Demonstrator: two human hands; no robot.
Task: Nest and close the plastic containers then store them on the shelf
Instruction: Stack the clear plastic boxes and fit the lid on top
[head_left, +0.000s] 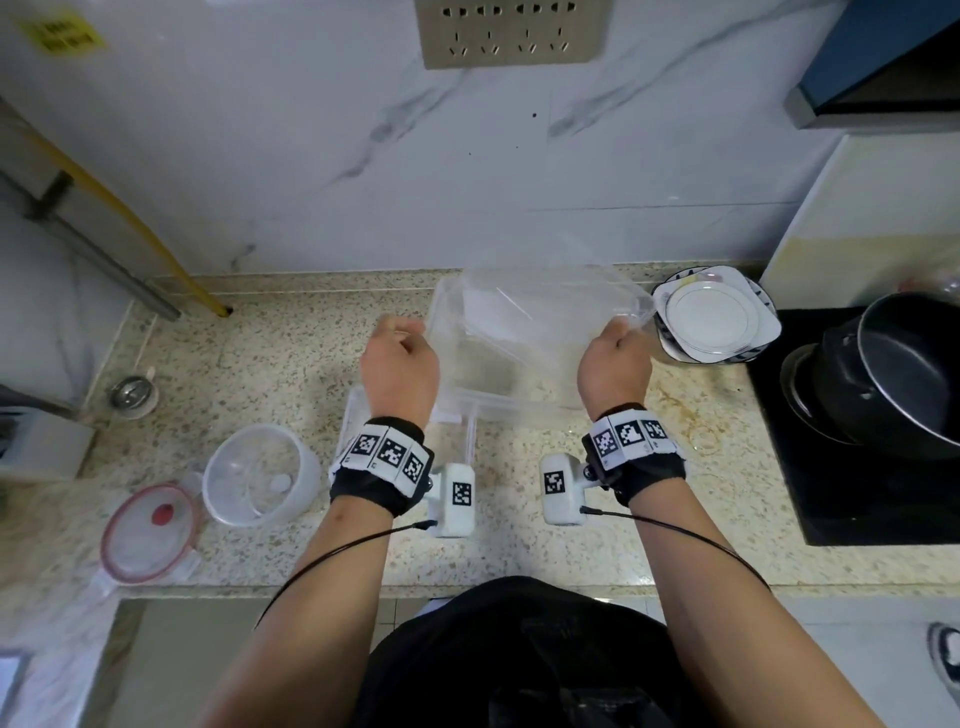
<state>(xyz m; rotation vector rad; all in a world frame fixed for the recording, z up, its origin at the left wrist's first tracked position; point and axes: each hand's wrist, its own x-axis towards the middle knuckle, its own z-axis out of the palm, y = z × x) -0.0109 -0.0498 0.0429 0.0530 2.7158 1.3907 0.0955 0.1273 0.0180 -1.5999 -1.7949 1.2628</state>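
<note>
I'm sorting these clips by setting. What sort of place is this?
Most likely a home kitchen: a speckled stone countertop against a marble-look wall, black pots on a dark cooktop at the right, stacked plates beside it, and clear plastic food containers being handled.

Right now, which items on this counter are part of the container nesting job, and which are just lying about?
Part of the job:
large clear container, gripped by left hand and right hand
flat clear lid beneath the left wrist
round clear tub
red-rimmed round lid

Lying about:
stacked plates
black pots
sink strainer
</note>
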